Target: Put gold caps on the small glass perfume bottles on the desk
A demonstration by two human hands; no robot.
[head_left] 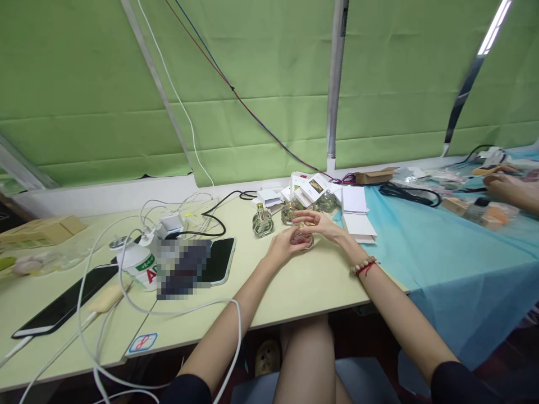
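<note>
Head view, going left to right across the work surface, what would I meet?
Dark-screened device, white bottle with a green label, phone, clear glass bottle, left hand holding a pinkish glass bottle, right hand, coiled black cable, another person's hand.

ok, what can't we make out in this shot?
All in the head view:
Held bottle: lower side hidden by the left hand; top mostly hidden by the fingers of the right hand.
Phone: left part hidden by the pixelated patch.
White box: print too small to read.
Co-worker's arm: cut off by the right edge.
</note>
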